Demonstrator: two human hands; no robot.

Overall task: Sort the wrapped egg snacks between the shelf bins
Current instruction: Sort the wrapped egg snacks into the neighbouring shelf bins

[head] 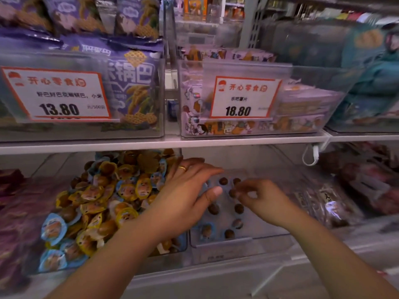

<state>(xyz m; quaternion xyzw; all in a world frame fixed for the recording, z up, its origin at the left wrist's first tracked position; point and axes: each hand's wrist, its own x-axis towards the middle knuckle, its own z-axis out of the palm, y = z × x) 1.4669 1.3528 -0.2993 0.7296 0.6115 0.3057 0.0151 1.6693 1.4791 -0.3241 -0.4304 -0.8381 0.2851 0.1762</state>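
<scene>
Both hands are in over the lower shelf: the left hand (185,190), ring on one finger, lies with straight, relaxed fingers across the divide between the two clear bins, gripping nothing that shows. The right hand (261,197) has its fingertips drawn narrow, pinching one brown wrapped egg snack (232,192) above the right bin (254,239), where several eggs sit spread apart on the floor. The left bin (151,261) is heaped to its front edge with yellow and blue wrapped eggs (121,197).
</scene>
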